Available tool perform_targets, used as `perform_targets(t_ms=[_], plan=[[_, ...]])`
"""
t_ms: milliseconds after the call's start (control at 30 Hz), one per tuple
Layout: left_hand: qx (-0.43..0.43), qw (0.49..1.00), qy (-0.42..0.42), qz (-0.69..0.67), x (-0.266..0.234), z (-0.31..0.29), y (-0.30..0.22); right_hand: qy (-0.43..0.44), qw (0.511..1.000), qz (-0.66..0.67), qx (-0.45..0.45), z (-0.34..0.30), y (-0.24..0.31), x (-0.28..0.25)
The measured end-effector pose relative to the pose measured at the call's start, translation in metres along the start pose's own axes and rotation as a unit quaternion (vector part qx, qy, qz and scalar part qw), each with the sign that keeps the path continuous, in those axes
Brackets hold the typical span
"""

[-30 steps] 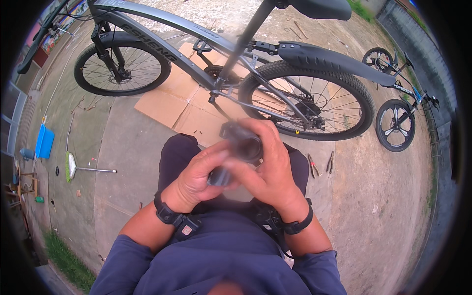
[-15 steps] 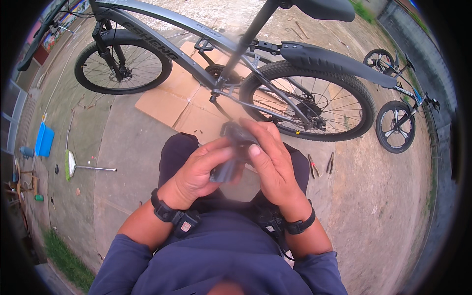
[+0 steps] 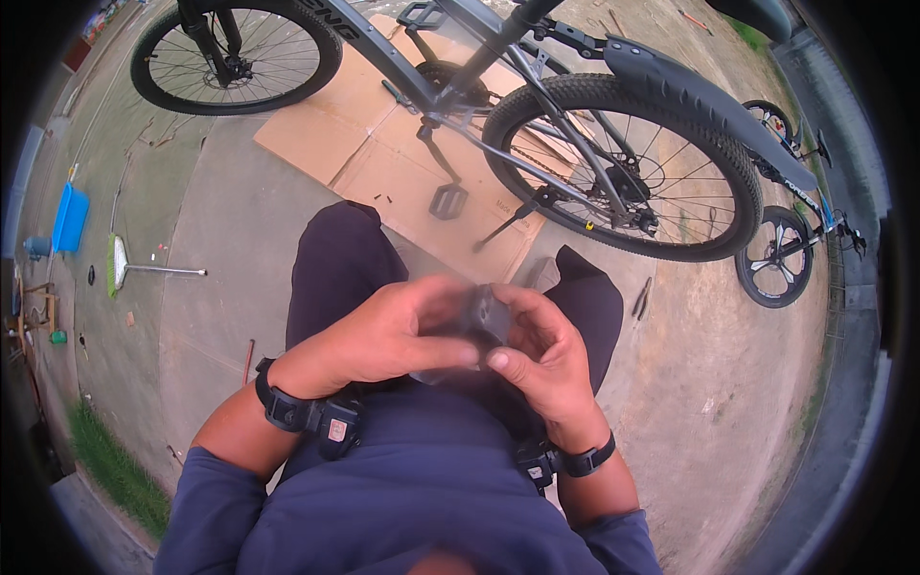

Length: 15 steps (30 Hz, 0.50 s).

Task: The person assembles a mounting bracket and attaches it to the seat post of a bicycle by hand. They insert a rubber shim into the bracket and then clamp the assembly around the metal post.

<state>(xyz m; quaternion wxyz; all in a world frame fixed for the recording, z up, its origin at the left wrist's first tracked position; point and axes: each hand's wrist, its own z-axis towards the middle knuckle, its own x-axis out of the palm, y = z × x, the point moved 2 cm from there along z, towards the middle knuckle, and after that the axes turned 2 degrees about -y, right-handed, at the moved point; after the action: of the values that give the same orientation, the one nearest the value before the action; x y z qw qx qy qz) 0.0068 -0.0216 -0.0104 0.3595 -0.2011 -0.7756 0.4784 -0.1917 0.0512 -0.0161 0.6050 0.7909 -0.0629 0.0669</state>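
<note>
Both my hands are closed around a small dark grey part (image 3: pixel 487 314) in front of my lap. Motion blur and my fingers hide most of it, so I cannot tell its kind. My left hand (image 3: pixel 407 328) holds it from the left, thumb along its lower side. From the right, my right hand (image 3: pixel 551 353) grips it with thumb and curled fingers, the thumb tips close together. Ahead of my knees stands a grey bicycle (image 3: pixel 471 77), its pedal (image 3: pixel 448 201) and kickstand (image 3: pixel 517 220) toward me. Neither hand touches it.
Flattened cardboard (image 3: pixel 321 144) lies under the bicycle. Pliers (image 3: pixel 642 299) rest by my right knee. A smaller bicycle (image 3: pixel 778 251) is at the right near a wall. On the left are a green-and-white broom (image 3: pixel 118 266), a blue container (image 3: pixel 70 218) and a reddish rod (image 3: pixel 248 362).
My hands have moved lower, closer to my lap, and the dark part has turned between them. The whole view has shifted, so the bicycle sits higher in it.
</note>
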Motion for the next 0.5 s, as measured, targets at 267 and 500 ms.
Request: perform_targets(t_ms=[267,500], plan=[[-0.008,0.999,0.005,-0.050,-0.025,-0.002,0.025,-0.003,0.998,0.041,0.054,0.016,-0.014,0.015],[-0.034,0.996,-0.022,-0.080,-0.049,0.003,0.030,-0.012,0.989,0.108,0.099,0.041,-0.019,0.028]])
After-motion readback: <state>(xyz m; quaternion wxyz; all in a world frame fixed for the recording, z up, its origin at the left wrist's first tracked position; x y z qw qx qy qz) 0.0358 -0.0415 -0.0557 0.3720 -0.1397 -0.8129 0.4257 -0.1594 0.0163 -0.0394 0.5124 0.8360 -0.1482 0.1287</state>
